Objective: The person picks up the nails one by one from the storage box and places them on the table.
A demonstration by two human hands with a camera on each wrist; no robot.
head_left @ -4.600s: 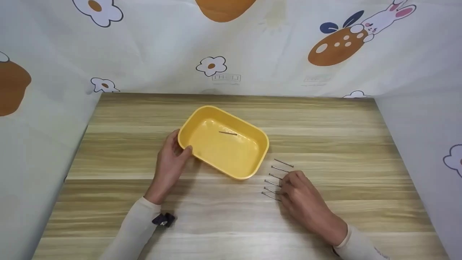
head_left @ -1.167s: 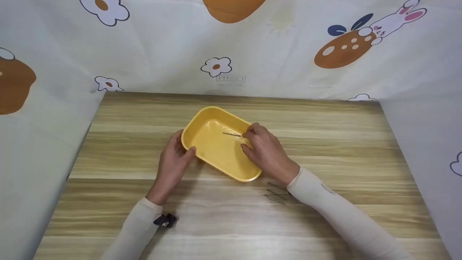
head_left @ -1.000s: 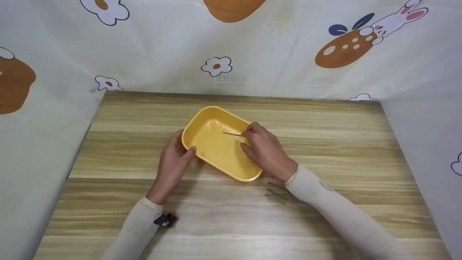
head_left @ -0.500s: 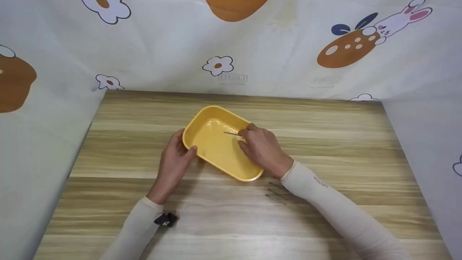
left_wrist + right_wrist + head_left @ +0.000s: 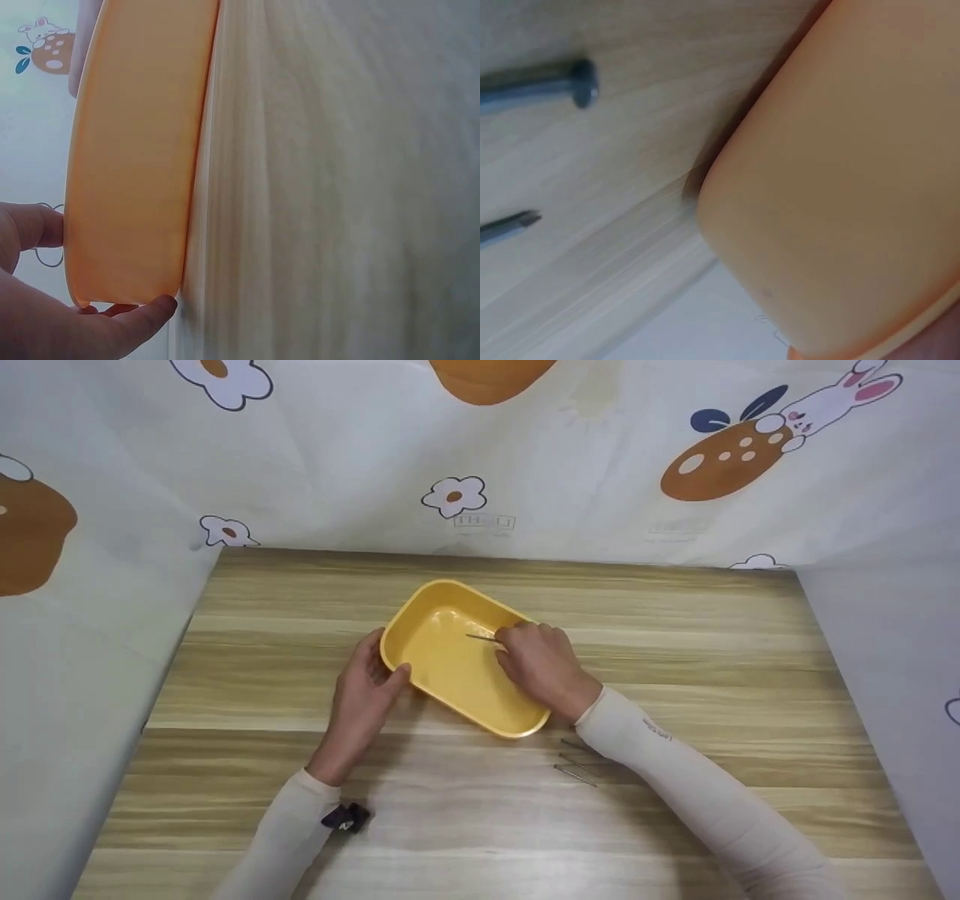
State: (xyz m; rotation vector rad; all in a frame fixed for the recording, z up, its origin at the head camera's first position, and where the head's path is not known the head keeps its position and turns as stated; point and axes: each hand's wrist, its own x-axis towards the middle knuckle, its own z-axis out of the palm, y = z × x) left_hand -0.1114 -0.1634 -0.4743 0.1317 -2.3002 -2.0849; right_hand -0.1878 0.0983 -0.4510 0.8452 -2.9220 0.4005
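My left hand [image 5: 360, 701] grips the left end of a yellow plastic tray [image 5: 450, 675], thumb over the rim and fingers against the outer wall. The left wrist view shows the same grip on the tray's side [image 5: 139, 150]. Over the tray's right end is my right hand [image 5: 546, 666], its fingers bent down inside. Its fingertips are hidden, so whether they pinch anything does not show. One nail [image 5: 481, 638] lies on the tray floor, its right end at these fingers. Outside, several nails [image 5: 576, 775] lie near the right sleeve, partly covered by it.
The tray stands on a wood-grain table [image 5: 450, 825]. A patterned cloth [image 5: 337, 457] rises behind and at both sides. In the right wrist view, a nail head [image 5: 585, 82] and a nail tip [image 5: 526, 219] lie beside the tray's wall.
My right hand has moved from the row of nails on the table into the tray. During the last second its knuckles turn slightly and the forearm shifts left. My left hand keeps its grip.
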